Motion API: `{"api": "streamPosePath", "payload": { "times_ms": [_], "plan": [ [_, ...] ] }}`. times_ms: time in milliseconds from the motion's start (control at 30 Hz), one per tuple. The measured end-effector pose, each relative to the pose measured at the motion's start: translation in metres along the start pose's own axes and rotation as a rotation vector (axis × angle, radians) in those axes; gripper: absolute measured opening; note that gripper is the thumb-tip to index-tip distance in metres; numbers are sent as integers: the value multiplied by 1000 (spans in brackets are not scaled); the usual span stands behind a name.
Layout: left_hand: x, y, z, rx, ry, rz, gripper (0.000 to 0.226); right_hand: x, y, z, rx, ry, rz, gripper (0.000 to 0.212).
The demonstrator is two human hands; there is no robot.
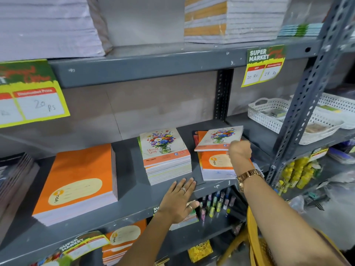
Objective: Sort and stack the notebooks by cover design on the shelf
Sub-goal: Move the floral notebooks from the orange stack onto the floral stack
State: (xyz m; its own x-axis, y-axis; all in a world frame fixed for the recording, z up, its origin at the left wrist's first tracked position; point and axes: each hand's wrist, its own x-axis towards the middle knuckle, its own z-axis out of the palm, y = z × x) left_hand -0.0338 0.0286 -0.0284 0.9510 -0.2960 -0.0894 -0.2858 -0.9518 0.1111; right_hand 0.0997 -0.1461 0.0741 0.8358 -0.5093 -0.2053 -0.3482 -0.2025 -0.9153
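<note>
On our shelf (134, 192) three notebook stacks sit: one far left (76, 181), one middle (167, 162), one right (217, 166), with a basket (269, 116) beyond.

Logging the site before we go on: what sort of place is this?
Most likely a supermarket's stationery aisle. A shelf tag reads "SUPER MARKET" with handwritten prices, grey slotted-steel shelving carries stacked notebooks, and pens stand on the shelf below.

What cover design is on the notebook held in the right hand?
A multicoloured flower bouquet in a glass vase on a cream cover, on the thin floral notebook gripped by the right hand; head view.
</note>
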Motion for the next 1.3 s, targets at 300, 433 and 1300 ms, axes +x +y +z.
{"api": "streamPosePath", "payload": {
  "times_ms": [300,433,1300],
  "plan": [
    [-33,-23,2,-1,12,-22,80,-50,-42,20,-35,-112,-218,32],
    [-39,-23,2,-46,25,-32,102,-67,-36,53,-31,-287,-156,18],
    [-39,-19,3,-41,49,-69,103,-103,-22,64,-731,-296,-493,36]
  ]
}}
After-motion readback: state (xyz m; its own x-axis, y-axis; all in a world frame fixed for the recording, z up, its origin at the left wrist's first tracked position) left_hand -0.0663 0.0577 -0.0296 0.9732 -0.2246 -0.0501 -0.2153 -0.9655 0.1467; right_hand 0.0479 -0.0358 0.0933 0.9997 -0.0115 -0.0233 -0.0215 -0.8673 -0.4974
